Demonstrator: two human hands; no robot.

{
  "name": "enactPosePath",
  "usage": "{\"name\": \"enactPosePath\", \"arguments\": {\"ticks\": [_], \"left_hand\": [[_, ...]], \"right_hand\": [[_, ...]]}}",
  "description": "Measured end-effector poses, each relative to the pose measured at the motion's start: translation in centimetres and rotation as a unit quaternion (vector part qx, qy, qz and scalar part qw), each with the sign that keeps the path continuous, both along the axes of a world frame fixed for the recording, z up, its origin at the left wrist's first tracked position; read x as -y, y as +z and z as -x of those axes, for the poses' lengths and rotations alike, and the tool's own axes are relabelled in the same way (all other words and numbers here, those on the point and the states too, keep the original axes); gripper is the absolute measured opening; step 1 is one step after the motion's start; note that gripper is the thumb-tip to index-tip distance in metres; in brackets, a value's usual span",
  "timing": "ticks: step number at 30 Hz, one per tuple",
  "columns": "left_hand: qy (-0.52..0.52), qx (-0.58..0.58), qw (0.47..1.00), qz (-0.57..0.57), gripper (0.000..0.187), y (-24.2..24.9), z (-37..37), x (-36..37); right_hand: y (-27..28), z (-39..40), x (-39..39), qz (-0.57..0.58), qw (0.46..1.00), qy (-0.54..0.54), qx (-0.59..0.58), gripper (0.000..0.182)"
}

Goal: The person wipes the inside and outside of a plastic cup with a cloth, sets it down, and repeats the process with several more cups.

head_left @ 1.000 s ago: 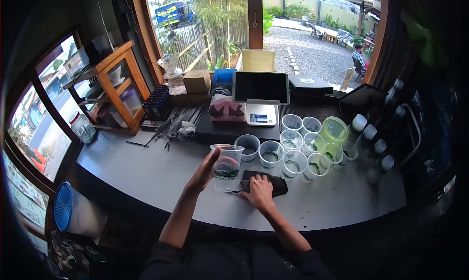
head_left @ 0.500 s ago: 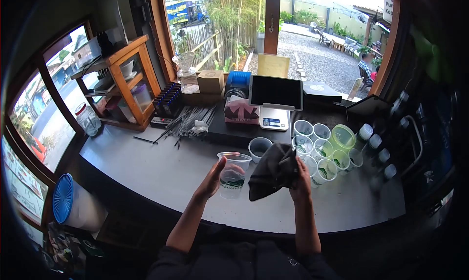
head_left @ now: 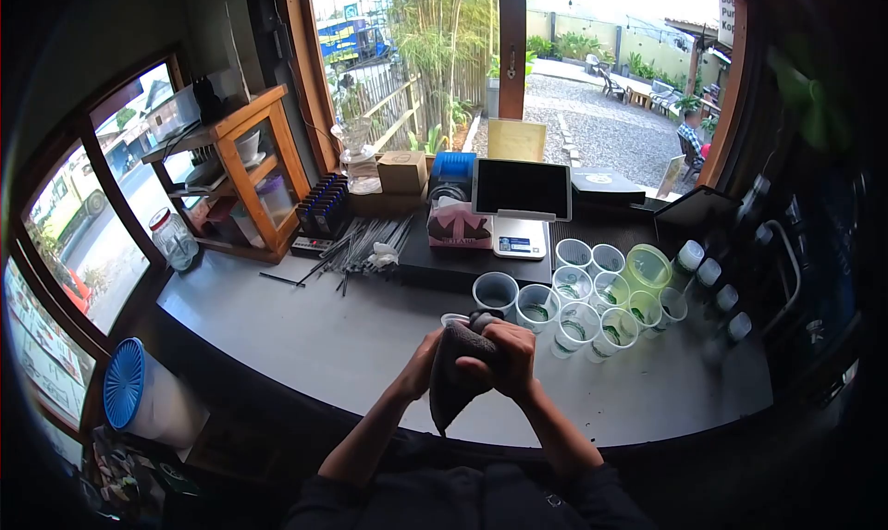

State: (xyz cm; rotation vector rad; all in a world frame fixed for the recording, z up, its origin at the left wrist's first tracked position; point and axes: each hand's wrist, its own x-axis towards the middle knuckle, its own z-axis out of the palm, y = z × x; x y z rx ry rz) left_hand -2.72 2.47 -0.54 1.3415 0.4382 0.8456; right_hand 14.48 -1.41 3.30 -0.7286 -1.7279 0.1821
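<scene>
A dark grey cloth (head_left: 451,382) is bunched between my hands over the counter, its corner hanging down to a point. My right hand (head_left: 509,352) is closed on the cloth, fingers curled over its top. My left hand (head_left: 423,365) wraps the side of a clear plastic cup, partly covered by the cloth; only a bit of the cup's rim (head_left: 452,319) shows. Just beyond my hands stands a clear cup (head_left: 496,292), with another printed cup (head_left: 536,308) beside it. Several more plastic cups (head_left: 575,325) with green print are grouped to the right.
A grey counter (head_left: 305,345) runs across in front of me. Behind it stand a tablet (head_left: 522,190), a pink tissue box (head_left: 460,229) and a pile of straws (head_left: 356,245). A wooden cabinet (head_left: 264,174) is at left, a blue-lidded container (head_left: 139,387) below it.
The cloth has moved left and now covers most of the cup in my left hand. My two hands have come together. A cup that the cloth hid now shows.
</scene>
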Motion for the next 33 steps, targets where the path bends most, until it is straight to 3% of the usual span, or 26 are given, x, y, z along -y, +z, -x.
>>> {"name": "enactPosePath", "arguments": {"ticks": [2, 5, 7, 12, 15, 16, 17, 18, 19, 21, 22, 26, 28, 30, 33], "left_hand": [[0.028, -0.013, 0.999, 0.011, 0.061, -1.0, -0.2, 1.1], [0.002, 0.058, 0.992, 0.115, 0.065, -1.9, 0.0, 0.9], [0.013, 0.033, 0.982, 0.185, 0.068, 0.3, 0.0, 1.9], [-0.084, 0.055, 0.958, 0.267, 0.076, 2.0, 1.1, 2.0], [-0.109, 0.073, 0.955, 0.267, 0.084, 0.9, 1.0, 1.5], [-0.128, 0.098, 0.951, 0.263, 0.087, 0.8, 1.3, 1.6], [-0.147, 0.123, 0.946, 0.26, 0.09, 0.5, 1.5, 1.9], [-0.234, 0.241, 0.904, 0.264, 0.1, -1.0, 1.4, 1.8], [-0.284, 0.318, 0.867, 0.257, 0.097, -1.8, 0.5, 2.0], [-0.188, 0.233, 0.91, 0.288, 0.092, -1.4, 0.2, 2.3], [-0.206, 0.26, 0.893, 0.303, 0.084, -1.0, 0.3, 2.0], [-0.206, 0.109, 0.945, 0.228, 0.088, 1.4, 1.6, 0.9], [-0.081, -0.016, 0.997, -0.005, 0.094, 3.2, 1.2, 1.4], [0.029, -0.118, 0.966, -0.23, 0.105, 3.8, 1.2, 1.1], [0.202, -0.33, 0.849, -0.36, 0.099, 5.4, 0.6, 3.7]], "right_hand": [[-0.3, 0.3, 0.2, 0.026, 0.999, -0.01, -0.03, 0.035], [-0.7, 1.1, 0.5, 0.055, 0.994, -0.008, -0.092, 0.033], [-0.7, 1.0, 1.0, 0.085, 0.99, 0.019, -0.113, 0.033], [1.8, -1.8, 1.1, 0.254, 0.938, 0.234, -0.013, 0.027], [1.3, -2.9, 0.4, 0.27, 0.936, 0.227, 0.001, 0.028], [0.6, -2.3, 0.6, 0.198, 0.961, 0.187, -0.051, 0.027], [0.3, -2.1, 0.6, 0.195, 0.959, 0.165, -0.12, 0.027], [0.0, -1.9, 0.7, 0.192, 0.952, 0.143, -0.19, 0.028], [-0.3, -1.7, 0.5, 0.187, 0.94, 0.121, -0.259, 0.028], [-1.3, -2.9, -0.2, 0.176, 0.953, 0.114, -0.216, 0.033], [-1.6, -3.4, -0.3, 0.175, 0.959, 0.109, -0.196, 0.034], [-1.4, -3.0, 0.3, 0.191, 0.951, 0.091, -0.223, 0.025], [-1.1, -2.0, 0.5, 0.184, 0.948, 0.065, -0.25, 0.017], [-0.1, -1.4, 0.7, 0.207, 0.95, 0.045, -0.229, 0.019], [0.6, -0.3, -0.1, 0.186, 0.975, -0.073, -0.099, 0.021]]}}
